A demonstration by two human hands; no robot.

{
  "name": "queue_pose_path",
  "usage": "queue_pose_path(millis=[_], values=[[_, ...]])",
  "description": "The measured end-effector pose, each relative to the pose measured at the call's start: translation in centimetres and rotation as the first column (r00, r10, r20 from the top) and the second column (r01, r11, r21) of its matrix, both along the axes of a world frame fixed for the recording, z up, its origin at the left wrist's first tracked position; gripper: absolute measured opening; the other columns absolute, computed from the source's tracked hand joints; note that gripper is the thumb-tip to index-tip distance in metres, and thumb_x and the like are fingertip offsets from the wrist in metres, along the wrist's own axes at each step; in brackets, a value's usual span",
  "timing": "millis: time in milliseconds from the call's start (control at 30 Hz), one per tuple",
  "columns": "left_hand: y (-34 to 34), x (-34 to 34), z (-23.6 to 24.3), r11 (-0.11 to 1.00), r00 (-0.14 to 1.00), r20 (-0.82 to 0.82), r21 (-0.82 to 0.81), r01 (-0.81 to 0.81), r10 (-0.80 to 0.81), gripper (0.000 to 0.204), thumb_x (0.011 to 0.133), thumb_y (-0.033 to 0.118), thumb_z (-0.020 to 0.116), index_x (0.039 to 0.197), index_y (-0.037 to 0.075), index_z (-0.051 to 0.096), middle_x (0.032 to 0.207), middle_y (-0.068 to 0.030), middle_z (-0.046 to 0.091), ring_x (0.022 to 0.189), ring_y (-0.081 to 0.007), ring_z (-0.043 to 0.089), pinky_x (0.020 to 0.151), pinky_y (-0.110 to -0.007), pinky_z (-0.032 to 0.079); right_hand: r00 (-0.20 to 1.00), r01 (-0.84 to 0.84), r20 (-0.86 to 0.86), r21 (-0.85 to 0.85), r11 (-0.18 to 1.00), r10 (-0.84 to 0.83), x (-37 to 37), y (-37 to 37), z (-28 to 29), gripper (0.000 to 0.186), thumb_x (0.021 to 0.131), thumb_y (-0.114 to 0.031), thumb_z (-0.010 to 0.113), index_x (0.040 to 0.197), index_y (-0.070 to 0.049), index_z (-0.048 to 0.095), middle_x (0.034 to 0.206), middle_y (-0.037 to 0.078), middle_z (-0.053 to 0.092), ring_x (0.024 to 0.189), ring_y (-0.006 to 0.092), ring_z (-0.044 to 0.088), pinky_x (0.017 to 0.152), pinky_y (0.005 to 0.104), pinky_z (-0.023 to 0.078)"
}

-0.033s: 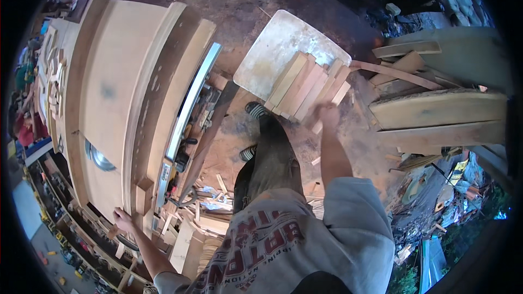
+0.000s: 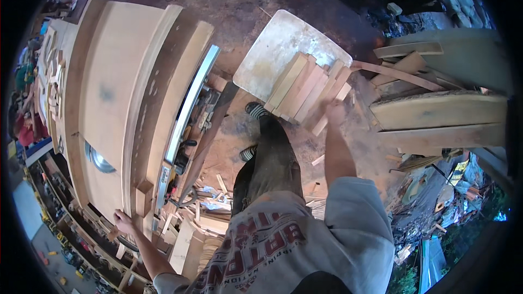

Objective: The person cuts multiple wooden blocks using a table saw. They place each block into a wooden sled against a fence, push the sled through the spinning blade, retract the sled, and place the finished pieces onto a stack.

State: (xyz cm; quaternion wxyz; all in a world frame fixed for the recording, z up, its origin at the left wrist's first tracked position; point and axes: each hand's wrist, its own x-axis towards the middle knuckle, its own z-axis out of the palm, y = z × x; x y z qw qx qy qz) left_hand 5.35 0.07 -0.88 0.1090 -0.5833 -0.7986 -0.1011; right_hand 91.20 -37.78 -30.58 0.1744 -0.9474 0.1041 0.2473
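The left hand (image 2: pixel 123 221) is laid on the near edge of the saw table (image 2: pixel 117 98), fingers spread flat, nothing gripped. To the right, boards (image 2: pixel 306 88) are stacked loosely on a low stool (image 2: pixel 267 54); the right hand (image 2: pixel 335 113) is closed on their near ends. A slide is judged likely, the fanned stack overhanging the stool. Floor offcuts (image 2: pixel 218 185) present a trip hazard.

Dirt floor (image 2: pixel 234 5) across the upper frame, littered with scraps and sawdust. At centre, a pale board (image 2: pixel 272 49) flat on it, short planks (image 2: pixel 308 90) fanned over its lower right edge. At left, a big saw table (image 2: pixel 109 92), a long plank (image 2: pixel 144 92) lying along it, a small block (image 2: pixel 144 196) at its lower end.
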Motion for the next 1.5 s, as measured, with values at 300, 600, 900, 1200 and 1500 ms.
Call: queue_pose_path(millis=[300, 600, 900, 1200, 1500], values=[[0.5, 1.2, 1.3, 0.995, 0.998, -0.029, -0.086, -0.053, 0.051, 0.059, 0.103, 0.054, 0.052, 0.120, 0.002, 0.075, 0.104, -0.0223, 0.076, 0.093, -0.0424, 0.068, 0.086, -0.053, 0.050, 0.950, -0.246, 0.121, -0.279, 0.928, 0.289, 18.8, 3.3, -5.3, 0.058, 0.089, -0.054, 0.066, 0.129, -0.012, 0.071, 0.121, 0.022, 0.076, 0.113, 0.0424, 0.073, 0.097, 0.0540, 0.058], [0.4, 2.0, 1.2, 0.993, 0.994, 0.044, -0.056, -0.100, 0.102, 0.050, 0.104, 0.046, 0.058, 0.110, -0.001, 0.074, 0.090, -0.0117, 0.073, 0.080, -0.0257, 0.063, 0.077, -0.046, 0.051, 0.943, -0.228, 0.184, -0.250, 0.941, 0.277, 18.6, 2.5, -3.4, 0.055, 0.084, -0.049, 0.074, 0.131, -0.022, 0.074, 0.124, 0.017, 0.076, 0.118, 0.0380, 0.072, 0.100, 0.0488, 0.058], [-3.0, 6.7, -0.5, 0.843, 0.917, 0.384, 0.525, -0.120, -0.108, 0.033, 0.108, 0.026, 0.064, 0.119, -0.004, 0.073, 0.106, -0.0170, 0.074, 0.089, -0.0262, 0.067, 0.082, -0.038, 0.056, 0.878, -0.160, 0.454, -0.020, 0.987, 0.151, 9.3, -0.3, 15.3, 0.050, 0.078, -0.034, 0.073, 0.125, -0.020, 0.080, 0.120, 0.023, 0.075, 0.112, 0.0410, 0.073, 0.099, 0.0481, 0.056], [-17.1, 22.4, -0.6, 0.769, 0.250, 0.898, 0.138, 0.624, -0.363, 0.030, 0.101, 0.013, 0.069, 0.129, 0.000, 0.068, 0.119, -0.0121, 0.072, 0.098, -0.0192, 0.067, 0.085, -0.033, 0.054, 0.903, -0.422, 0.423, 0.840, 0.341, 0.075, -8.1, 4.9, 42.1, 0.056, 0.083, 0.001, 0.067, 0.138, 0.005, 0.068, 0.088, -0.003, 0.063, 0.070, 0.0033, 0.052, 0.066, 0.0188, 0.047], [-16.2, 19.2, 4.1, 0.681, -0.403, 0.889, 0.434, 0.590, -0.217, 0.078, 0.105, 0.036, 0.069, 0.164, -0.001, 0.035, 0.163, -0.0178, 0.046, 0.143, -0.0221, 0.051, 0.115, -0.038, 0.044, 0.794, 0.306, 0.127, 0.762, -0.571, 0.595, -18.5, 18.0, 42.3, 0.068, 0.082, -0.003, 0.064, 0.150, -0.004, 0.056, 0.150, 0.018, 0.062, 0.141, 0.0342, 0.057, 0.122, 0.0552, 0.040]])
